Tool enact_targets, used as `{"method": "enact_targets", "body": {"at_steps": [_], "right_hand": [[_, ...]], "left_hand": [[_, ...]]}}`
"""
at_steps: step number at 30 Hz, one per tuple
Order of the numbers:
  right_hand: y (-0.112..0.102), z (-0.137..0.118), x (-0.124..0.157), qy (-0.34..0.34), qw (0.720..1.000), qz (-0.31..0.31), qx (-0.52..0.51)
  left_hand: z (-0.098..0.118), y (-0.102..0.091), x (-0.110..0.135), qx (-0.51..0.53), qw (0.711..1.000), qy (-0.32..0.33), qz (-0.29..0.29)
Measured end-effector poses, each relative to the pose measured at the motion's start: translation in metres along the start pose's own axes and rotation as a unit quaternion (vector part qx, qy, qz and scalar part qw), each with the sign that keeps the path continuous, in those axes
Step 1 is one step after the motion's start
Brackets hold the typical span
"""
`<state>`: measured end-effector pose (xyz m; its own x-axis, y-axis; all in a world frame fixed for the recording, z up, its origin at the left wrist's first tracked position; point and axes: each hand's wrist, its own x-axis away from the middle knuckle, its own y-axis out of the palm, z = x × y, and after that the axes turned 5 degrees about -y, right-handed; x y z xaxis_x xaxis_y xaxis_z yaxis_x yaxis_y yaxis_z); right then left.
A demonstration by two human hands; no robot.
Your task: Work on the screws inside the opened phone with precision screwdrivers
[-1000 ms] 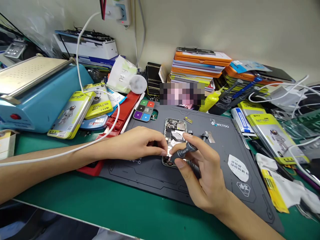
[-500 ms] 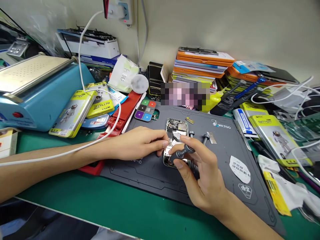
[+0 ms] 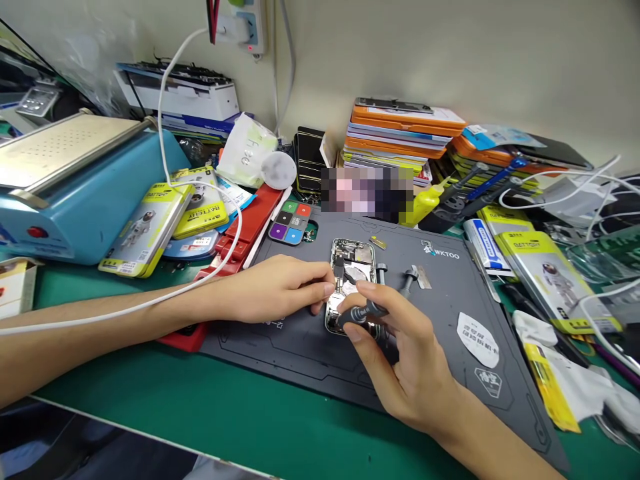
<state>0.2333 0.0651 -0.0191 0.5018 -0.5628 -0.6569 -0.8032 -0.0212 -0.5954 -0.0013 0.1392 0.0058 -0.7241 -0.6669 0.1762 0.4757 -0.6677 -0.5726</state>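
A green bench (image 3: 250,420) carries a dark grey mat (image 3: 450,293) in the middle. A blue machine (image 3: 90,200), yellow battery packs (image 3: 145,230) and a red tray (image 3: 245,233) lie to the mat's left. There are further packs (image 3: 545,273) to its right and stacked boxes (image 3: 400,137) behind.

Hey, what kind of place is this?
Most likely a phone repair bench. An opened phone lies on a dark work mat, the right hand holds a small screwdriver over it while the left hand touches its side, and yellow battery packs and a blue plate-topped machine sit nearby.
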Motion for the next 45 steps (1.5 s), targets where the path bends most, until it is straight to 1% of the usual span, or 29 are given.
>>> {"method": "enact_targets", "body": {"at_steps": [6, 11, 18, 23, 26, 31, 34, 37, 41, 45], "right_hand": [[-0.0038, 0.0011, -0.0018, -0.007, 0.998, -0.037, -0.05], [-0.0067, 0.0005, -0.0033, -0.023, 0.997, -0.048, -0.047], [-0.0029, 0.002, -0.0068, -0.029, 0.999, -0.035, -0.02], [-0.0031, 0.0028, -0.0059, -0.014, 0.997, -0.046, -0.054], [-0.0037, 0.0022, -0.0059, -0.027, 0.998, -0.042, -0.049], [-0.0038, 0.0012, -0.0069, -0.031, 0.995, -0.051, -0.077], [-0.0038, 0.0016, -0.0057, -0.027, 0.997, -0.042, -0.06], [-0.0036, 0.0021, -0.0049, -0.031, 0.995, -0.042, -0.081], [-0.0024, 0.0025, -0.0045, -0.028, 0.996, -0.038, -0.071], [-0.0018, 0.0031, -0.0033, -0.038, 0.994, -0.036, -0.1]], "left_hand": [[0.0013, 0.0007, -0.0005, -0.001, 1.0, -0.001, 0.004], [0.0016, 0.0008, -0.0006, -0.007, 1.0, 0.004, 0.006], [0.0015, 0.0011, 0.0003, -0.021, 1.0, 0.009, 0.013], [0.0014, 0.001, -0.0004, -0.016, 1.0, 0.015, 0.015], [0.0008, 0.0012, -0.0004, -0.013, 1.0, 0.016, 0.015], [-0.0001, 0.0018, 0.0003, -0.005, 1.0, 0.011, 0.01], [-0.0001, 0.0019, -0.0003, -0.011, 1.0, 0.004, 0.008], [0.0, 0.0016, -0.0007, -0.016, 1.0, 0.001, 0.011], [-0.0012, 0.0013, 0.0003, -0.013, 1.0, 0.009, 0.014], [-0.0026, 0.002, 0.0001, -0.019, 1.0, 0.006, 0.018]]}}
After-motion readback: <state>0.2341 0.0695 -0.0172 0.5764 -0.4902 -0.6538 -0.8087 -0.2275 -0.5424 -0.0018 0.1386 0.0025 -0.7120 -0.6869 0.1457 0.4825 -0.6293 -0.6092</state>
